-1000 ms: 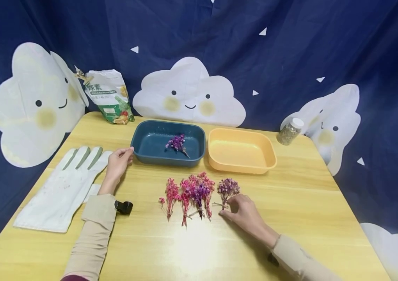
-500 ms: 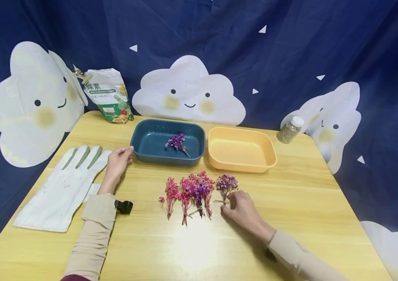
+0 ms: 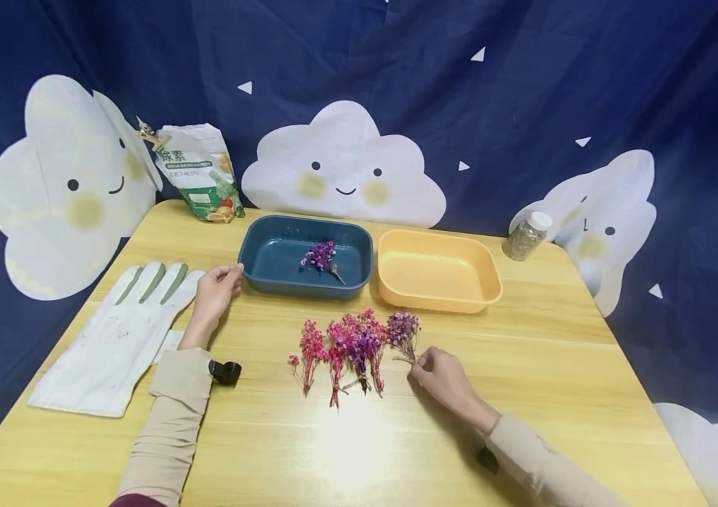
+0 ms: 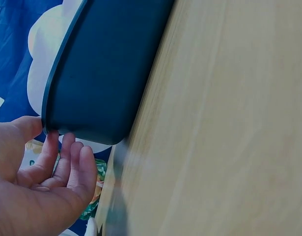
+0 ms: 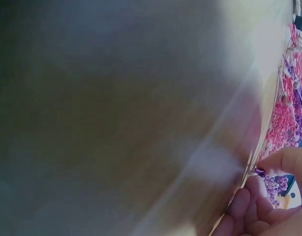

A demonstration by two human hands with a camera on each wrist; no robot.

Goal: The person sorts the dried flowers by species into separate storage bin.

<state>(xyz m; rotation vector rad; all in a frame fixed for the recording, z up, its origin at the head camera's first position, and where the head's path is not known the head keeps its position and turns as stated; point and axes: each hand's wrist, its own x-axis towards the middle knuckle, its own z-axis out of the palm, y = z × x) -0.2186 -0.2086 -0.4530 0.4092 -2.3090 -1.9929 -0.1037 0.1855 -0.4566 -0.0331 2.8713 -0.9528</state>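
Note:
My left hand [image 3: 215,292] pinches the left corner of the dark blue plastic tub [image 3: 283,288] between thumb and fingers; the left wrist view shows the thumb at the rim [image 4: 51,93]. Inside the tub lies a small purple dried flower sprig [image 3: 321,256]. My right hand [image 3: 446,379] pinches the tied stems of a purple dried flower bunch [image 3: 404,329], its head pointing away and to the left. Just left of that bunch, pink dried flower bunches [image 3: 312,343] and a darker purple one [image 3: 363,345] lie side by side on the table. The fingers hide the stem ends.
A yellow tub [image 3: 438,305] stands right of the blue one. At the back are a printed fertilizer bag [image 3: 202,172] with a clip and a white-lidded jar [image 3: 526,238]. White gloves [image 3: 105,345] lie left on the wooden table [image 3: 308,458], beside my left forearm.
The purple bunch has tilted, its head swinging slightly left toward the pink bunches. My right hand has shifted a little right and closed on the stems. The left hand stays at the blue tub.

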